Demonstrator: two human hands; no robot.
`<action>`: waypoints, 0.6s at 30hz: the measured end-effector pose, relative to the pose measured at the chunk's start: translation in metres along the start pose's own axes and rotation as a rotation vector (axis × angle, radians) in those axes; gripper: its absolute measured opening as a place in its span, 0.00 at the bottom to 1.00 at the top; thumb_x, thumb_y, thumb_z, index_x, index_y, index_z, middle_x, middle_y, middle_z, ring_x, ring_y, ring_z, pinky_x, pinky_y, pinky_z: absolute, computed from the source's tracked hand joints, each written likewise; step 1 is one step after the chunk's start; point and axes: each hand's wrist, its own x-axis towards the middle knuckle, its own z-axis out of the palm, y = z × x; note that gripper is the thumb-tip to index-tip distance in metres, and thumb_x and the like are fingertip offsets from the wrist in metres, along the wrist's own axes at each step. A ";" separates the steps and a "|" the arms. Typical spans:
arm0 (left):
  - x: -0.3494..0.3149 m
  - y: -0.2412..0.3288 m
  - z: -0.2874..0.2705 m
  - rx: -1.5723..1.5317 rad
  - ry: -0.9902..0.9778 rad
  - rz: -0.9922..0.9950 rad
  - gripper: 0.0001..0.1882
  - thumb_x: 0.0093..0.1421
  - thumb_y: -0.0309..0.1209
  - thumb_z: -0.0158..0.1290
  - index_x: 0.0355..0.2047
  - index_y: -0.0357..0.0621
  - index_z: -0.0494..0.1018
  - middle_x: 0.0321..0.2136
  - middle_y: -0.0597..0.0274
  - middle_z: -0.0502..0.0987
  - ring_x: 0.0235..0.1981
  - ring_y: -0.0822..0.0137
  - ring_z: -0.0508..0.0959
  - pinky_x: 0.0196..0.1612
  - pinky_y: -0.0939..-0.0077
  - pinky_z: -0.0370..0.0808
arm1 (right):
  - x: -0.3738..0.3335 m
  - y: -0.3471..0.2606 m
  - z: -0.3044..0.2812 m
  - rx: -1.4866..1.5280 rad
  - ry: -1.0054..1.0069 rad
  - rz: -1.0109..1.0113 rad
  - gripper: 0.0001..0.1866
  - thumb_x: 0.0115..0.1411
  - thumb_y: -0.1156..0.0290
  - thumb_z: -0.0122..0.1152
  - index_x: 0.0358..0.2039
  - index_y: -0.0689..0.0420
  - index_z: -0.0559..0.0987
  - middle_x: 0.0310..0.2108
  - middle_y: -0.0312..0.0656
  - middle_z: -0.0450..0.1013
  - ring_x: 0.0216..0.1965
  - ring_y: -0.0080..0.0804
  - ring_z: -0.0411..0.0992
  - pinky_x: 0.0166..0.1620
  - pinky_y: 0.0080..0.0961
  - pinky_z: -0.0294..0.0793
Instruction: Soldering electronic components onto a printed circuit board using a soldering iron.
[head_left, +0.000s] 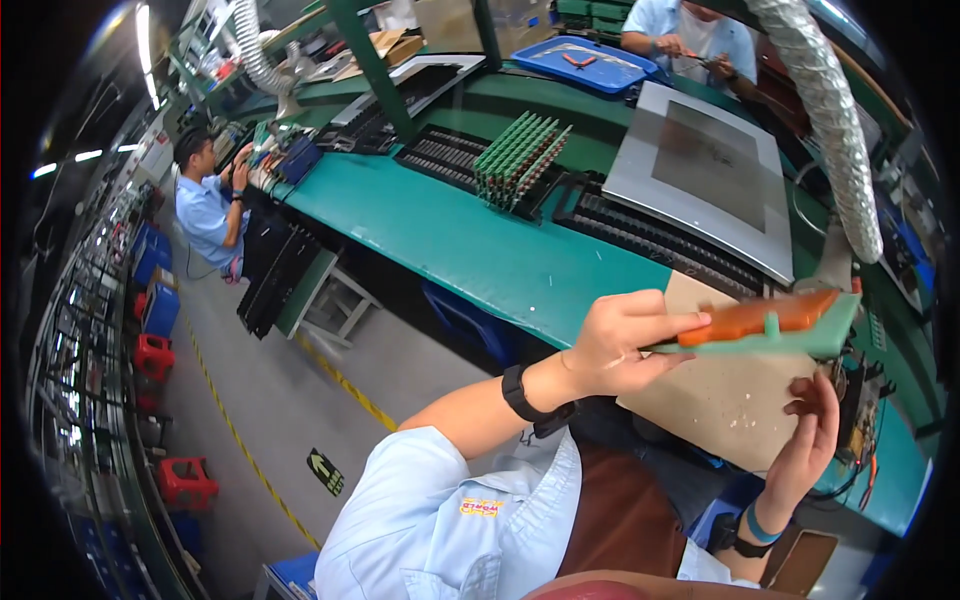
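My left hand (625, 345) pinches the near end of a green board (835, 330) with an orange part (760, 318) along its face. The board is tilted and slightly blurred, so its exact kind cannot be made out. It is raised above a brown cardboard sheet (725, 410) on the bench. Below the board's far end, my right hand (812, 425) has loosely bent fingers set apart, with nothing visible in it. It is close to the sheet's right edge and does not appear to touch the board.
Upright green circuit boards (520, 160) stand in a black rack on the green bench (450, 240). Beyond the sheet lies a grey framed panel (710, 180) over black racks. A silver duct (830, 130) hangs at right. Co-workers sit at left (210, 200) and across the bench (695, 40).
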 end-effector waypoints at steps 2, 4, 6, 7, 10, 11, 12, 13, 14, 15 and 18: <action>0.005 0.004 -0.001 0.197 -0.031 0.224 0.30 0.39 0.22 0.62 0.48 0.43 0.83 0.19 0.68 0.64 0.17 0.70 0.66 0.21 0.74 0.65 | 0.001 -0.002 -0.013 0.510 -0.186 0.244 0.29 0.75 0.55 0.49 0.65 0.65 0.68 0.49 0.43 0.77 0.44 0.30 0.77 0.44 0.24 0.74; 0.003 0.001 0.004 0.232 -0.069 0.293 0.31 0.38 0.23 0.61 0.49 0.44 0.84 0.19 0.69 0.61 0.17 0.72 0.65 0.20 0.74 0.65 | 0.004 -0.016 -0.007 0.519 -0.129 0.298 0.30 0.75 0.53 0.48 0.65 0.65 0.68 0.46 0.42 0.77 0.40 0.28 0.76 0.41 0.23 0.73; -0.002 0.001 0.006 0.342 -0.107 0.398 0.33 0.37 0.24 0.59 0.49 0.46 0.84 0.19 0.70 0.56 0.17 0.74 0.64 0.19 0.75 0.63 | 0.003 -0.030 0.001 0.546 -0.077 0.414 0.32 0.75 0.50 0.48 0.65 0.66 0.68 0.41 0.38 0.78 0.31 0.24 0.74 0.33 0.21 0.71; -0.005 0.005 0.005 0.333 -0.115 0.408 0.33 0.37 0.24 0.59 0.49 0.46 0.84 0.19 0.70 0.56 0.17 0.74 0.64 0.19 0.75 0.63 | -0.002 -0.032 0.000 0.548 -0.061 0.412 0.32 0.75 0.50 0.48 0.65 0.66 0.68 0.41 0.38 0.78 0.31 0.24 0.74 0.33 0.21 0.71; -0.006 0.010 0.004 0.378 -0.257 0.461 0.28 0.48 0.26 0.58 0.53 0.46 0.81 0.20 0.70 0.58 0.20 0.74 0.68 0.22 0.77 0.67 | -0.010 -0.030 -0.004 0.559 -0.096 0.444 0.30 0.73 0.56 0.52 0.65 0.68 0.67 0.47 0.42 0.78 0.40 0.26 0.78 0.42 0.23 0.76; -0.006 0.009 0.005 0.363 -0.264 0.472 0.28 0.48 0.26 0.58 0.53 0.46 0.81 0.20 0.70 0.58 0.20 0.74 0.68 0.22 0.77 0.67 | -0.012 -0.027 -0.003 0.556 -0.076 0.442 0.30 0.73 0.56 0.52 0.65 0.68 0.67 0.47 0.42 0.78 0.40 0.26 0.78 0.42 0.23 0.76; -0.008 0.007 0.008 0.398 -0.289 0.487 0.28 0.48 0.26 0.58 0.53 0.47 0.81 0.21 0.70 0.58 0.20 0.74 0.68 0.22 0.77 0.67 | -0.013 -0.022 0.000 0.582 -0.051 0.481 0.30 0.72 0.59 0.53 0.65 0.69 0.67 0.49 0.43 0.78 0.44 0.28 0.78 0.46 0.25 0.76; -0.008 0.006 0.011 0.424 -0.313 0.501 0.28 0.48 0.26 0.58 0.53 0.48 0.81 0.21 0.70 0.59 0.20 0.74 0.68 0.22 0.77 0.67 | -0.014 -0.016 0.002 0.603 -0.022 0.523 0.30 0.70 0.62 0.54 0.65 0.70 0.67 0.52 0.45 0.77 0.48 0.29 0.78 0.50 0.26 0.77; -0.009 0.005 0.014 0.447 -0.338 0.512 0.27 0.48 0.27 0.58 0.53 0.49 0.81 0.21 0.70 0.59 0.20 0.74 0.68 0.22 0.77 0.67 | -0.015 -0.009 0.004 0.623 0.010 0.570 0.30 0.69 0.65 0.55 0.65 0.70 0.66 0.54 0.46 0.77 0.52 0.31 0.78 0.54 0.27 0.77; -0.008 0.001 0.015 0.416 -0.349 0.510 0.27 0.48 0.27 0.58 0.53 0.49 0.81 0.21 0.70 0.59 0.20 0.74 0.68 0.22 0.77 0.67 | -0.013 0.001 0.003 0.644 -0.005 0.584 0.31 0.67 0.68 0.56 0.66 0.71 0.66 0.57 0.48 0.75 0.56 0.34 0.76 0.58 0.28 0.74; -0.003 -0.005 0.017 0.448 -0.447 0.374 0.26 0.50 0.29 0.59 0.52 0.54 0.82 0.21 0.72 0.62 0.21 0.74 0.69 0.22 0.77 0.67 | -0.013 0.032 0.002 0.689 0.040 0.643 0.34 0.63 0.71 0.57 0.67 0.72 0.64 0.60 0.50 0.74 0.59 0.36 0.75 0.62 0.28 0.73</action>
